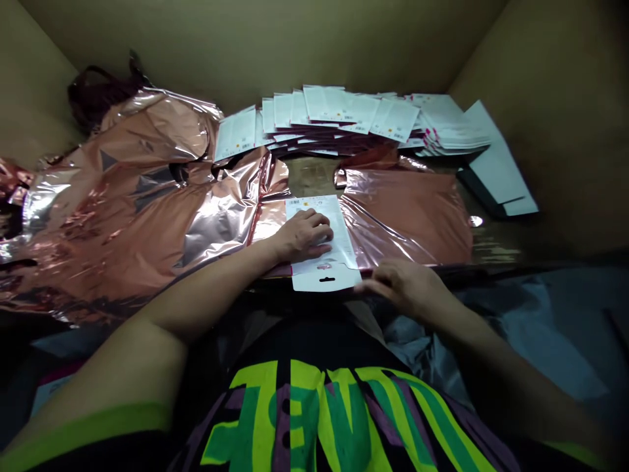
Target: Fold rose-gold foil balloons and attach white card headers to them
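Note:
A white card packet (pixel 339 246) with a barcode at its far end and a hang-hole tab at its near end lies at the middle of the work surface's front edge. On top of it rests my left hand (pixel 305 235), palm down, with bent fingers and the thumb apart. My right hand (pixel 405 283) is at the packet's near right corner. Its fingers are curled and a fingertip and thumb meet the tab's edge, slightly blurred. Shiny rose-gold foil balloons (pixel 147 183) lie flat to the left, and a folded rose-gold foil piece (pixel 407 216) is to the right.
Behind the packet, overlapping white packets (pixel 324 105) lie in a row, with a further stack (pixel 449 124) to the right. A white card (pixel 506 164) leans over a dark object at far right. A dark bag (pixel 95 98) sits at back left. Tall cardboard walls (pixel 275 39) enclose the surface.

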{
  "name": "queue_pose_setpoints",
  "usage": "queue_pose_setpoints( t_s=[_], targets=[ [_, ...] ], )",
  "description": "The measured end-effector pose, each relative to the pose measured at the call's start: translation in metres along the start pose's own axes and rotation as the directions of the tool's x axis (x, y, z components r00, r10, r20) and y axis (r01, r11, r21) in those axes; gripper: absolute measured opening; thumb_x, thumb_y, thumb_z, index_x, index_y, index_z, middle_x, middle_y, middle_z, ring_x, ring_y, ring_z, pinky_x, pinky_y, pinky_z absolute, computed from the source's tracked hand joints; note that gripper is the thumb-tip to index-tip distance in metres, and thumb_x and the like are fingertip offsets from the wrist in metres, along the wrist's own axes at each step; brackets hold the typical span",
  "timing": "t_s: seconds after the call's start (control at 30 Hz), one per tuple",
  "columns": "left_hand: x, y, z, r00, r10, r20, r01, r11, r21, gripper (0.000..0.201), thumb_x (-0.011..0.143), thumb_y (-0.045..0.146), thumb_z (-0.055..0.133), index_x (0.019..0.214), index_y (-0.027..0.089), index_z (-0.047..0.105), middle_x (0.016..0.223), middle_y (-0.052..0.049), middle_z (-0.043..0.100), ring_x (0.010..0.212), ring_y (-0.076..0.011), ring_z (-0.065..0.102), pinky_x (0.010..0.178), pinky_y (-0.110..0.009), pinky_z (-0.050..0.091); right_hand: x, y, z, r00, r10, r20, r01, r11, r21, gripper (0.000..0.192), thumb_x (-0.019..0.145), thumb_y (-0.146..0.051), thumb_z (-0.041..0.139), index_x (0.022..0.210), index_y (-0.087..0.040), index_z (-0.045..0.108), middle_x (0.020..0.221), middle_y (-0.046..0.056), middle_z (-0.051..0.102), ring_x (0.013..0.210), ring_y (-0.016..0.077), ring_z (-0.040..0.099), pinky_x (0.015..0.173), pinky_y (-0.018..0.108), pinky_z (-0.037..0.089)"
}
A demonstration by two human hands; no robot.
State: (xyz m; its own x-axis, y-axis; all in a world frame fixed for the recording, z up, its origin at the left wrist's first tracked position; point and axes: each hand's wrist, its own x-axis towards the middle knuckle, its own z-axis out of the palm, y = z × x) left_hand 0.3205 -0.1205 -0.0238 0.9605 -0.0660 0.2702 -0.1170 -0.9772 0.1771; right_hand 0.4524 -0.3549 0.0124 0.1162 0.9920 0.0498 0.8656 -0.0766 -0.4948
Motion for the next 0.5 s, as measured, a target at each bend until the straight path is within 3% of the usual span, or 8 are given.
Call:
queue_pose_setpoints(
  t_s=[0.07,0.17,0.23,0.27,0.33,0.4,0.47,0.5],
  targets=[
    [0.000,0.001,0.000,1.000,-0.009,-0.016,0.009,1.000,0.009,0.032,0.091,0.043,0.054,0.105,0.018,0.068,0.114,-0.011,0.064,0.101,-0.0249,0.052,0.092,-0.038,0.041,0.016,-0.004,0.018,0.967,0.045,-0.251,-0.061,0.997,-0.056,0.038,0.084,-0.055,0.066,0.083,-0.018,0.069,0.079,0.007,0.065,0.072,0.0197,0.059,0.063,0.031,0.046],
    [-0.002,0.001,0.003,0.999,-0.019,-0.039,0.020,1.000,0.017,0.030,0.091,0.041,0.055,0.105,0.017,0.067,0.113,-0.010,0.065,0.099,-0.0237,0.053,0.091,-0.038,0.042,0.035,-0.016,0.029,0.954,-0.013,-0.300,0.020,1.000,0.019,0.028,0.088,-0.044,0.064,0.086,-0.017,0.069,0.089,0.011,0.067,0.090,0.0242,0.060,0.082,0.040,0.049],
    [-0.003,0.000,0.004,0.999,-0.017,-0.045,0.018,0.999,0.027,0.029,0.092,0.040,0.055,0.102,0.017,0.067,0.112,-0.010,0.065,0.098,-0.0227,0.054,0.090,-0.037,0.042,0.031,-0.020,0.019,0.985,-0.158,-0.075,0.168,0.971,0.170,0.028,0.092,-0.040,0.059,0.078,-0.018,0.068,0.084,0.007,0.067,0.085,0.0203,0.061,0.081,0.036,0.050],
    [-0.003,0.000,0.003,0.999,-0.009,-0.046,0.011,0.999,0.037,0.028,0.092,0.040,0.054,0.099,0.017,0.068,0.111,-0.010,0.066,0.097,-0.0223,0.054,0.090,-0.037,0.042,0.024,-0.019,0.011,0.970,-0.230,0.084,0.204,0.949,0.238,0.031,0.092,-0.043,0.059,0.075,-0.019,0.068,0.079,0.004,0.066,0.077,0.0177,0.061,0.075,0.032,0.050],
    [-0.001,0.000,0.001,0.999,0.022,-0.039,-0.019,0.998,0.068,0.029,0.094,0.041,0.052,0.094,0.017,0.068,0.106,-0.010,0.066,0.094,-0.0217,0.056,0.088,-0.036,0.043,0.007,-0.011,-0.004,0.944,-0.218,0.249,0.172,0.966,0.193,0.039,0.085,-0.054,0.065,0.069,-0.019,0.067,0.067,0.001,0.063,0.063,0.0155,0.058,0.063,0.029,0.049],
    [0.001,0.004,-0.005,0.998,0.062,0.000,-0.062,0.991,0.118,0.031,0.096,0.039,0.048,0.090,0.017,0.067,0.102,-0.010,0.067,0.092,-0.0214,0.058,0.084,-0.035,0.045,-0.004,0.001,-0.007,0.989,-0.112,0.096,0.117,0.992,-0.046,0.040,0.076,-0.058,0.073,0.074,-0.018,0.069,0.073,0.005,0.065,0.068,0.0200,0.061,0.065,0.034,0.051],
    [0.000,0.012,-0.012,0.995,0.064,0.079,-0.076,0.983,0.169,0.032,0.099,0.036,0.044,0.088,0.016,0.066,0.098,-0.010,0.068,0.088,-0.0209,0.060,0.080,-0.034,0.046,-0.003,0.014,0.003,0.971,-0.205,-0.123,0.176,0.961,-0.212,0.040,0.076,-0.050,0.076,0.095,-0.016,0.070,0.098,0.012,0.069,0.094,0.0280,0.063,0.082,0.044,0.052],
    [-0.003,0.018,-0.016,0.991,0.056,0.125,-0.078,0.981,0.178,0.033,0.099,0.038,0.044,0.088,0.016,0.066,0.098,-0.010,0.068,0.088,-0.0209,0.061,0.079,-0.034,0.048,0.001,0.020,0.011,0.940,-0.303,-0.160,0.260,0.935,-0.240,0.036,0.080,-0.043,0.073,0.104,-0.016,0.068,0.109,0.014,0.068,0.105,0.0291,0.060,0.089,0.047,0.051]
  ],
)
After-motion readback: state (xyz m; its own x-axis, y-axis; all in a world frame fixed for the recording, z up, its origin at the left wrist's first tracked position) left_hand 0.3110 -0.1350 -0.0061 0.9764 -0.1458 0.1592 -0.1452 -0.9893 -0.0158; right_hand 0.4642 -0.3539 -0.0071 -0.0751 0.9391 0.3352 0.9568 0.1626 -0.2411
